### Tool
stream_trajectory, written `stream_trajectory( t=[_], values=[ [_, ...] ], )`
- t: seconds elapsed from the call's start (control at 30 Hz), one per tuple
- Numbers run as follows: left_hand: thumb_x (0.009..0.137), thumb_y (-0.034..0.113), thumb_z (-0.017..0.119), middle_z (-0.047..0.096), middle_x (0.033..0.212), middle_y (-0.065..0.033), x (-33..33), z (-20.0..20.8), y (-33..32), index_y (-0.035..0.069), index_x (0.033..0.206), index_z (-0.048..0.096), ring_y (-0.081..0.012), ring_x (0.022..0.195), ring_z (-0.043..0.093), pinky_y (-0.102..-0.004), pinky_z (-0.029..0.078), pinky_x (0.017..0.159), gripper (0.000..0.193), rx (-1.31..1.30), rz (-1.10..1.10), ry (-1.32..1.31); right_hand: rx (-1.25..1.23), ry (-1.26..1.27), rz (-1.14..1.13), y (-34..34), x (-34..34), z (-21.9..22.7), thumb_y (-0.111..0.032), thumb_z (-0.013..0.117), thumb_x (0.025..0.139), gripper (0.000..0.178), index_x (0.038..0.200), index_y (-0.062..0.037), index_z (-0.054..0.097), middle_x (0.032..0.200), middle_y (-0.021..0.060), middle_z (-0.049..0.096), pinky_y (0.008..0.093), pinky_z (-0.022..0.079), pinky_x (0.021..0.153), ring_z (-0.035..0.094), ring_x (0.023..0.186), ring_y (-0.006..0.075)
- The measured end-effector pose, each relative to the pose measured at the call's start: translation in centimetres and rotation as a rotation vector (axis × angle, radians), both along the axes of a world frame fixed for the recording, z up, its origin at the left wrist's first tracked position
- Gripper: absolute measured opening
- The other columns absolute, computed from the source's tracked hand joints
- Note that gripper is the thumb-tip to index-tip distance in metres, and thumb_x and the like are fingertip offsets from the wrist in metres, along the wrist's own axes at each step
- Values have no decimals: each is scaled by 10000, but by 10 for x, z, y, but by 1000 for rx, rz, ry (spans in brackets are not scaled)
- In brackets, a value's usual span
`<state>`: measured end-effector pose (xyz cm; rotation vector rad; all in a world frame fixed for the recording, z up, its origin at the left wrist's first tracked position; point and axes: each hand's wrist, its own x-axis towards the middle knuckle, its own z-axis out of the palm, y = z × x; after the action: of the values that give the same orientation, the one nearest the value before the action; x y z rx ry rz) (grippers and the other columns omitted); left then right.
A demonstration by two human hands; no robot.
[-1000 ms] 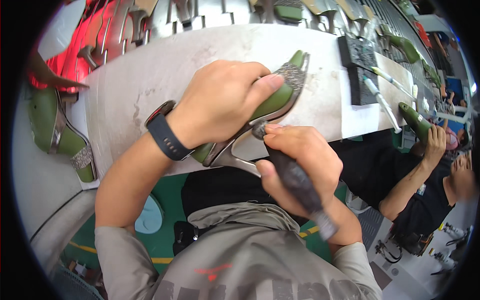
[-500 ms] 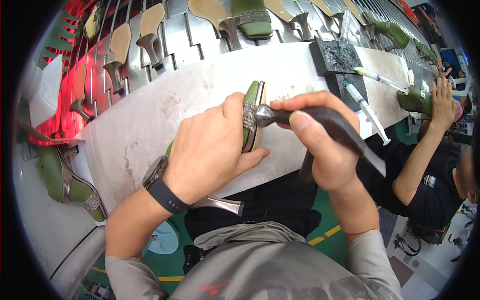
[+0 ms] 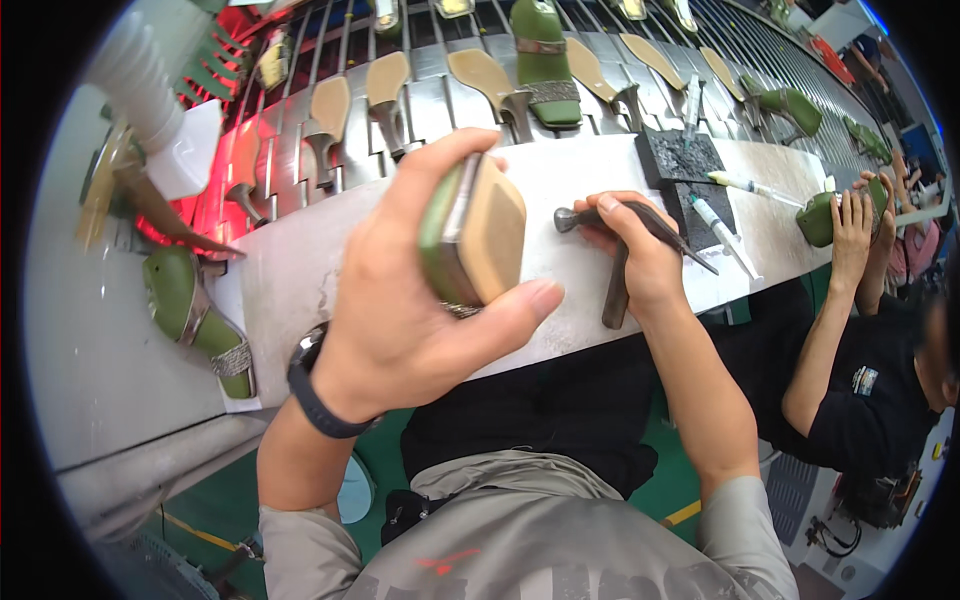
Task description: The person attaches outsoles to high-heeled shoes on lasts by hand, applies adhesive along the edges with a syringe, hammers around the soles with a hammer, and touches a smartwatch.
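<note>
A green heeled sandal (image 3: 492, 235) with a tan sole is gripped in my left hand (image 3: 385, 290), raised over the white work surface. Its toe end and sole face up toward me, and some of its glittery strap shows below; the heel is hidden. In my right hand (image 3: 652, 262) is a dark metal hammer (image 3: 614, 298), with its round face pointing left and its thin tail pointing right. The hammer and the sandal are apart. Another green sandal (image 3: 190, 310) with a glittery strap rests at the left, beyond my left wrist.
A metal rack (image 3: 440, 105) along the far side carries several sandals and tan soles with heels. Black blocks (image 3: 680, 155) stand at the right, with a syringe (image 3: 722, 235) across one. A co-worker's hand (image 3: 852, 235) holds a green sandal at the far right. Red light glows at the left.
My left hand has lifted the sandal toward me and tilted it so its sole shows. My right hand with the hammer has drawn away from the strap.
</note>
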<state>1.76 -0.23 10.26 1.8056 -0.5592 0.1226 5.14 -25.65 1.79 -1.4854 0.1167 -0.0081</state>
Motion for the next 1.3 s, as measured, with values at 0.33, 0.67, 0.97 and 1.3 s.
stream_trajectory(
  t=[0.33,0.67,0.97,1.3],
  values=[
    [744,103,823,627,940,-144,-52,4,-24,20,1314,540,-346,811,667,-410,534,753,641,3,113,-51,-385,-712,694,22,-94,153,-348,824,914,515,1162,59,628,1153,302,701,580,536,1081,704,1138,431],
    [784,-58,671,661,1319,-233,-71,-21,-24,-60,1354,496,-291,1130,712,-370,549,974,596,-38,91,-266,-301,-140,331,41,-91,176,-425,806,808,541,984,65,660,1008,248,748,405,601,913,751,941,301],
    [898,298,797,668,1304,-263,-116,-91,-10,9,1428,426,-417,1191,687,-602,443,1108,709,-64,283,-699,-111,-460,688,36,-127,99,-196,797,888,373,1118,77,690,1121,274,744,430,599,955,752,1078,357],
    [941,564,730,455,1549,-296,-109,-179,9,33,1573,277,-468,1454,460,-689,257,1220,942,565,469,-714,-332,-437,404,49,-188,0,-104,799,867,353,1145,71,671,1177,284,728,432,594,967,736,1123,387]
  ],
)
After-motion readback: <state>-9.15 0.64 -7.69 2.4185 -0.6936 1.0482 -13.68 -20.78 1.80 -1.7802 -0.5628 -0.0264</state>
